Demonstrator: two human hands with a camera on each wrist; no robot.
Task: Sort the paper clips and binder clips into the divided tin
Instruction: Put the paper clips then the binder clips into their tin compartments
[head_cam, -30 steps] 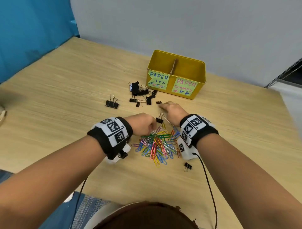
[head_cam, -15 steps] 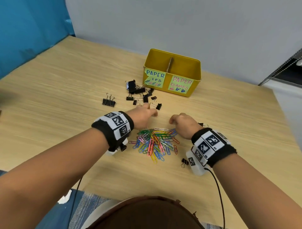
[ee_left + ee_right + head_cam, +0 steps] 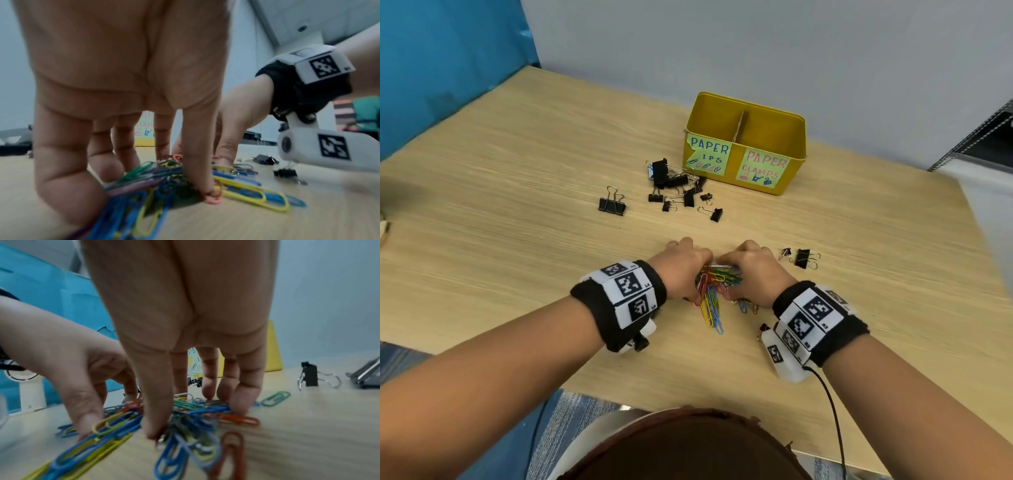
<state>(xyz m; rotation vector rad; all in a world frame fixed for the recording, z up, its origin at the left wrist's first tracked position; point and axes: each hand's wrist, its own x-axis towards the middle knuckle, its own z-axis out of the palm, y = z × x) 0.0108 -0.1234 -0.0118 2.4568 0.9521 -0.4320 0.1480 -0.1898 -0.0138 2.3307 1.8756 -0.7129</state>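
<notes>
A heap of coloured paper clips [image 3: 714, 291] lies on the wooden table, squeezed between my two hands. My left hand [image 3: 688, 270] curls its fingers and thumb round the heap's left side; the clips bunch between them [image 3: 139, 183]. From the right, my right hand [image 3: 751, 270] does the same, thumb and fingers bracketing clips [image 3: 197, 417]. The yellow divided tin [image 3: 796, 171] stands at the back, labelled for paper clips on its left half and clamps on its right. Black binder clips [image 3: 678, 186] lie scattered in front of it.
One binder clip [image 3: 612, 205] sits apart to the left. Two more [image 3: 803, 257] lie just right of my right hand, and a small one [image 3: 763, 327] by my right wrist. A blue panel and a grey wall border the table's far side.
Both hands have come together onto the paper clips. The spread heap is now pressed into a narrower bunch between them.
</notes>
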